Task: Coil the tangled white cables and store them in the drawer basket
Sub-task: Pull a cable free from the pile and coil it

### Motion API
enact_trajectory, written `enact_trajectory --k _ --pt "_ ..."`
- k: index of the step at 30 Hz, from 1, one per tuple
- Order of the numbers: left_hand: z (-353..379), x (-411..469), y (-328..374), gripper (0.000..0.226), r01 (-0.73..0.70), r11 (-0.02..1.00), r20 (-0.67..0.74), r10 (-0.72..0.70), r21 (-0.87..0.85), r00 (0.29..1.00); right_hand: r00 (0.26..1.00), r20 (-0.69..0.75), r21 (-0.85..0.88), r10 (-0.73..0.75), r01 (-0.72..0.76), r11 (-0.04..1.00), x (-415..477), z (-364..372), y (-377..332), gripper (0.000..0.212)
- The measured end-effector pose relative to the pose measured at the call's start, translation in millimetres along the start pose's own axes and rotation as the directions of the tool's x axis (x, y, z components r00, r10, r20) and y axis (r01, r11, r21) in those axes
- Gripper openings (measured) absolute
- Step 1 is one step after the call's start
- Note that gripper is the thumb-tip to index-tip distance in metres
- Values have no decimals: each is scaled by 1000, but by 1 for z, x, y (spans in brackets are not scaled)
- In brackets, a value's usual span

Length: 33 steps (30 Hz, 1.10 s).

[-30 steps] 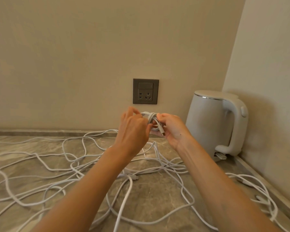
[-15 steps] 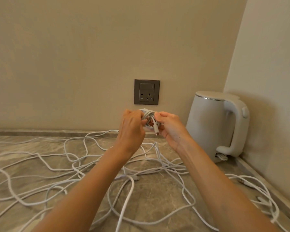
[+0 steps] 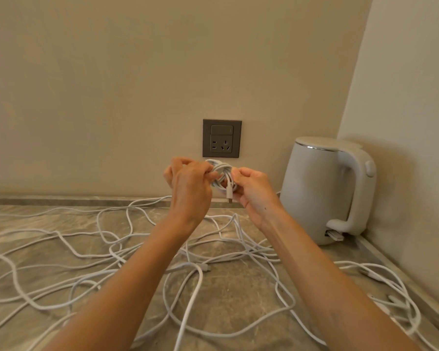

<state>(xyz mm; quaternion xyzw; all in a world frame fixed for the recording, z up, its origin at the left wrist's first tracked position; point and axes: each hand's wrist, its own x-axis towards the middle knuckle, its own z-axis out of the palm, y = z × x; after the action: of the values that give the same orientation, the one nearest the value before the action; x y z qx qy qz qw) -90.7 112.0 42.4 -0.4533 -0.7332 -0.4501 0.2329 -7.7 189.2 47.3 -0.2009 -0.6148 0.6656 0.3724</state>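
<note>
Gripping a small coiled white cable bundle (image 3: 222,178) at frame centre, left hand (image 3: 190,183) and right hand (image 3: 254,191) pinch opposite sides. Loose tangled white cables (image 3: 127,252) sprawl across the grey marble table (image 3: 238,295) below.

grey veined stone countertop (image 3: 228,295), meeting the walls at a low raised ledge (image 3: 61,200). loose white cables (image 3: 205,268) lie tangled across most of it, loops crossing one another, a smaller bunch (image 3: 390,277) near the right edge. white kettle (image 3: 319,188) stands upright in the back right corner, handle toward the side wall.
</note>
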Motion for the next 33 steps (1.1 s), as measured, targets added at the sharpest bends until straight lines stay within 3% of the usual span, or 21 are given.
enact_trajectory --k 6,10,14,18,24,29,33 --pt "1 2 1 16 91 994 -8 -92 -57 996 998 16 25 -58 58 998 -1 3 2 28" --pt "-3 7 4 16 177 967 117 -157 -185 981 999 16 70 -52 51 996 0 1 3 26" --pt "-6 6 9 11 149 974 182 -117 -173 976 997 76 191 -16 1 982 0 -3 0 23" --pt "-5 6 9 12 160 963 235 -107 -217 966 995 102 177 -6 -12 984 0 -6 -3 22" --pt "-7 9 5 22 168 911 139 -123 -376 983 973 225 270 51 -113 956 -3 -5 -1 26" --pt "-9 8 7 18 124 901 104 -88 -416 991 982 187 273 16 -68 960 0 -14 -4 24" --pt "-15 9 9 26 181 862 69 -169 -473 983 979 205 224 14 -61 973 -1 -14 -6 23"
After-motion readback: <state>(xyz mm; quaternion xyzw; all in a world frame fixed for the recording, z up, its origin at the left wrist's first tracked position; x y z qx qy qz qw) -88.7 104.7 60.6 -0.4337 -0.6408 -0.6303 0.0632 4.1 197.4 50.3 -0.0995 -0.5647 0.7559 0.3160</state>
